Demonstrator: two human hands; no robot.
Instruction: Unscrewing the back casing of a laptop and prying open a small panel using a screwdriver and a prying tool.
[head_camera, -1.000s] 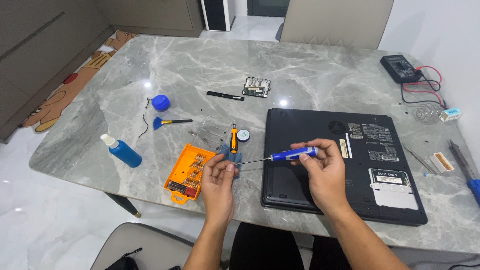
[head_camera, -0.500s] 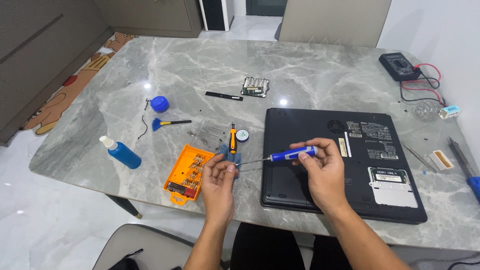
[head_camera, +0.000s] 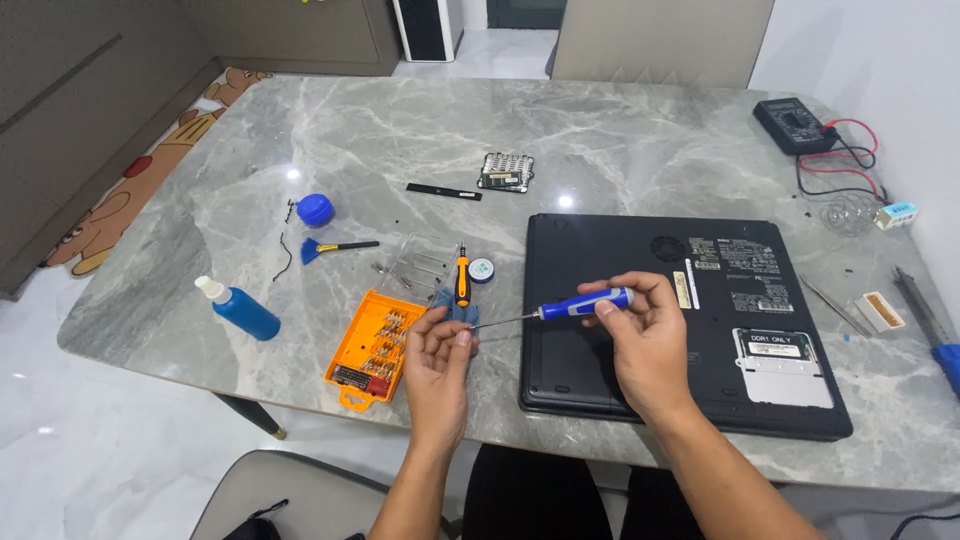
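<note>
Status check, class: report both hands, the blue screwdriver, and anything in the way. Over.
Right hand grips blue screwdriver by its handle. Left hand pinches at its tip. Laptop lies underside up, just right of the tip.

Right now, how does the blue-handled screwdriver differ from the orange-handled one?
The blue-handled screwdriver is held level above the table in the right hand, its tip at the left hand; the orange-handled screwdriver lies untouched on the table. The blue one looks longer. Both are slim precision drivers.
</note>
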